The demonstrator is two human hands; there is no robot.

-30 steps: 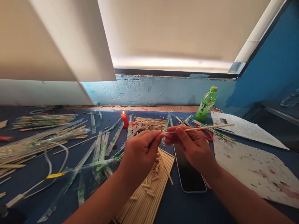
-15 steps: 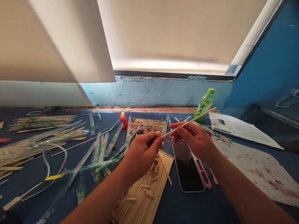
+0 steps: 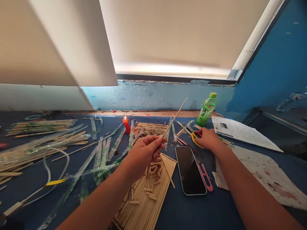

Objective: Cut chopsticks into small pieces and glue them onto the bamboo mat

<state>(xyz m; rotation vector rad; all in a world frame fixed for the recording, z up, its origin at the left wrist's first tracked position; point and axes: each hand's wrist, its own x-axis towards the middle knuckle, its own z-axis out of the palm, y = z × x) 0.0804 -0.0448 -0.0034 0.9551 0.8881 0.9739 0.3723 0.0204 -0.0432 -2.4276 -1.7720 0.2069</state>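
I'm pinching the stick [image 3: 174, 117] in my left hand [image 3: 144, 150], tip slanting toward one o'clock; my right hand [image 3: 208, 139] is resting on the scissors [image 3: 193, 139], its grasp unclear.

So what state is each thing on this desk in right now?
Red candle: lit, upright.
Green plastic tea bottle: capped, upright.
Black smartphone: screen dark, lying flat.
Thin wooden stick: pinched in left hand, tilted upward.
Yellow-handled scissors: on table, under right hand.

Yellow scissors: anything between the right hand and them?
Nothing visible. The right hand already rests on the yellow scissors, beyond the phone and near the green bottle. The left hand holds the stick up, clear of that spot.
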